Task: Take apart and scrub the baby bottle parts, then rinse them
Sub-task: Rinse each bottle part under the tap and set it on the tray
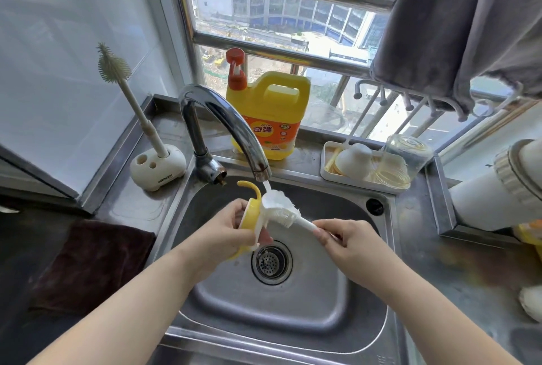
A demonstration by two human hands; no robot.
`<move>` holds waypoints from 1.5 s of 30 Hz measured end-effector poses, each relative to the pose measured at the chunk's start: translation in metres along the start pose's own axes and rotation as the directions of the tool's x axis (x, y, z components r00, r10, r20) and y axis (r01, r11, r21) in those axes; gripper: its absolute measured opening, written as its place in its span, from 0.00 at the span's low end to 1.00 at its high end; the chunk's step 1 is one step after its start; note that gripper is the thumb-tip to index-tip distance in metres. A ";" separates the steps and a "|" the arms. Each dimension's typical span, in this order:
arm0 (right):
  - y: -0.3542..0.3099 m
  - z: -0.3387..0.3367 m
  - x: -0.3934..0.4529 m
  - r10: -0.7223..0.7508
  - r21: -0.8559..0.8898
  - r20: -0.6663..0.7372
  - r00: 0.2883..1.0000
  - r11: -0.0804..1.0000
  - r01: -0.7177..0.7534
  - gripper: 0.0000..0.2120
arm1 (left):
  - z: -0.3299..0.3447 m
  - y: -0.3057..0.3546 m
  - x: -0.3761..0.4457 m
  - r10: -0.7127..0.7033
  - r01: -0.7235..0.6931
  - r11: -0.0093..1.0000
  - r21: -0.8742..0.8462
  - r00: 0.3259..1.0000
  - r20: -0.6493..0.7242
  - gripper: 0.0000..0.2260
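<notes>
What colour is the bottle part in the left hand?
Yellow, with curved handles; the bottle collar shows in the head view, held by the left hand.

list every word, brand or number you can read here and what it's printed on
"奇强": large characters on the orange label of the yellow detergent jug behind the faucet.
"KEON": small letters just above those characters, only barely legible.
Other small print and badges on the jug's label: too small to read.
Dark brand mark on the front of the white brush holder: too blurred to read.
No other readable text.
</notes>
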State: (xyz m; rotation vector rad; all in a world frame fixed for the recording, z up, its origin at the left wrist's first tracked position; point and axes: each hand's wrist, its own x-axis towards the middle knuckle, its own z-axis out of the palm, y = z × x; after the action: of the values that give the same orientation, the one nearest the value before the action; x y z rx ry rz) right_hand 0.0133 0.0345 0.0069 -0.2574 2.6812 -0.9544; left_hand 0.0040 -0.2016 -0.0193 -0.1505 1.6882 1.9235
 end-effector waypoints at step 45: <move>0.001 0.005 -0.010 0.064 -0.055 -0.078 0.995 0.996 -0.068 0.11 | 0.013 0.001 0.005 -0.062 -0.016 0.957 -0.291 0.965 -0.255 0.11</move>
State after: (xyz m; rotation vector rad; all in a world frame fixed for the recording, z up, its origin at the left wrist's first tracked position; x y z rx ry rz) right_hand 0.0240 0.0350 0.0042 -0.1456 2.7710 -0.8860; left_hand 0.0026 -0.1874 -0.0180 -0.5580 1.5413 2.2039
